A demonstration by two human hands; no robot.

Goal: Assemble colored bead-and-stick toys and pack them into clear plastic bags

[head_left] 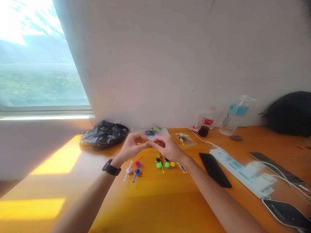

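Both left hand (133, 146) and right hand (170, 149) pinch a small, partly hidden yellow piece (147, 141) — blue plastic piece (137, 171) lying nearer at left, black slab (215, 170) at right.

Held yellow piece (147, 141), partly hidden

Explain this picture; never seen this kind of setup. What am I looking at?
No machine here: these are a person's bare left hand and right hand, seen by one head-worn camera looking forward and down.

The fingertips meet around a small yellow piece, mostly hidden, so its shape is unclear.

On the wooden table below lie small plastic parts: white, red, blue, green, yellow and black. Around them are a black plastic bag, bottles and a white power strip.
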